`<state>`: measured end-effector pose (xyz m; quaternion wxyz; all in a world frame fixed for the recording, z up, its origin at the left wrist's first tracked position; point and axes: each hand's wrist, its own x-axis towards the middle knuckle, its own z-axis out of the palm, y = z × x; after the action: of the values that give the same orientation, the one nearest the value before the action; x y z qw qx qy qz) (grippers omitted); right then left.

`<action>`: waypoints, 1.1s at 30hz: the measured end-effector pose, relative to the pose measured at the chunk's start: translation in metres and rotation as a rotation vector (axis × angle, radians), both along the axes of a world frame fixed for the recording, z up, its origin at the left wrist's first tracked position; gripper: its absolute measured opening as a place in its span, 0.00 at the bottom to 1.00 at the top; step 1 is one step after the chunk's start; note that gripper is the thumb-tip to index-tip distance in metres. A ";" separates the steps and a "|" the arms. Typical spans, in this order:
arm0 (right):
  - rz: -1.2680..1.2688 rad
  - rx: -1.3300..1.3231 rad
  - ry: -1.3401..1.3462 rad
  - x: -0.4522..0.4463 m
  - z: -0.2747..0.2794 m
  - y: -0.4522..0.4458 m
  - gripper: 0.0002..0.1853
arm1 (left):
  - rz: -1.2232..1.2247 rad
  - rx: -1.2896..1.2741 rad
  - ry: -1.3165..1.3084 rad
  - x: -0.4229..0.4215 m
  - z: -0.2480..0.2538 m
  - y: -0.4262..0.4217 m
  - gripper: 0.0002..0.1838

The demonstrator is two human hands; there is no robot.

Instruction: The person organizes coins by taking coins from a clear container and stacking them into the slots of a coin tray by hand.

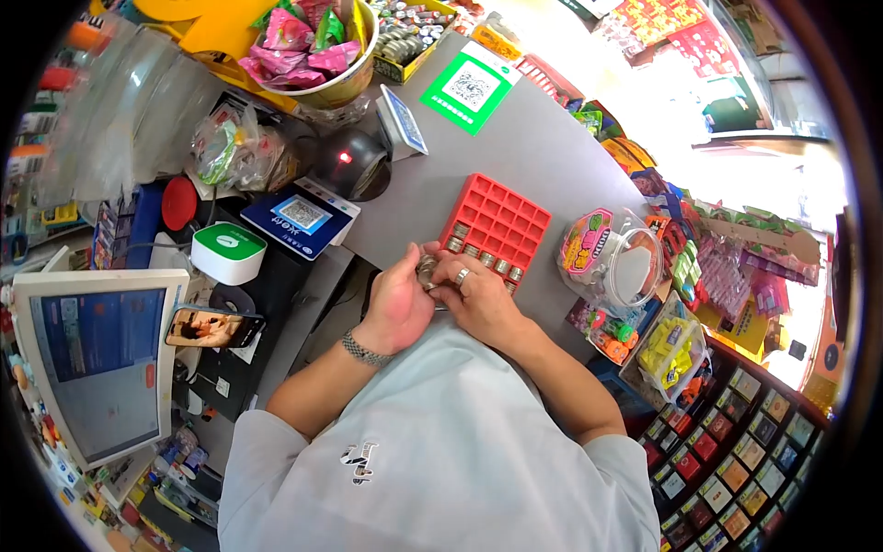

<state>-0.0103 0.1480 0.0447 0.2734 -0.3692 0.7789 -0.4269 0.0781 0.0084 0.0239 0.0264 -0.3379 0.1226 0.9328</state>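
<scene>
"What stands furthest left?"

"A white-framed monitor [101,368], its screen lit. Just to its right a phone [213,327] shows a picture, and a green-and-white box [229,241] sits a little beyond it."

"Next along?"

"A blue sign [302,216] with a square code, then a dark rounded device [352,163] with a red light glowing on it."

"Now the hands?"

"The left hand [402,299] comes first, a metal-banded watch [365,348] on its wrist. It's cupped, palm turned inward, holding a small bunch of coins [426,270]."

"And the other one?"

"The right hand [475,297], with a ring [463,273] on one finger, is bent over close against the left. Its fingers are curled in narrow at the coins, though I can't tell from here whether they pinch any."

"Where's the tray?"

"The red tray [503,213] lies on the grey counter [561,138] just beyond the right hand, set at a slant. Coin stacks [487,258] fill compartments along its near side; the further ones show bare red."

"Anything right of that?"

"A clear jar [635,267] with a pink label, apart from the tray. Then, at the lower right, a dark rack [736,442] holds rows of small packs."
</scene>
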 end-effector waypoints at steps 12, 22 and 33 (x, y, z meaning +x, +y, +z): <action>-0.140 0.047 0.028 0.001 0.003 -0.004 0.23 | -0.045 -0.074 0.077 -0.004 0.002 0.001 0.21; -0.184 0.000 -0.065 0.000 -0.001 -0.005 0.19 | 0.028 -0.105 0.113 -0.004 -0.016 0.008 0.17; -0.227 0.064 -0.234 -0.014 0.006 -0.002 0.22 | -0.033 0.017 0.230 0.005 -0.009 -0.007 0.22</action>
<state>-0.0248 0.1457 0.0503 0.3238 -0.2180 0.7916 -0.4701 0.0831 0.0015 0.0148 0.0305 -0.2263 0.1223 0.9659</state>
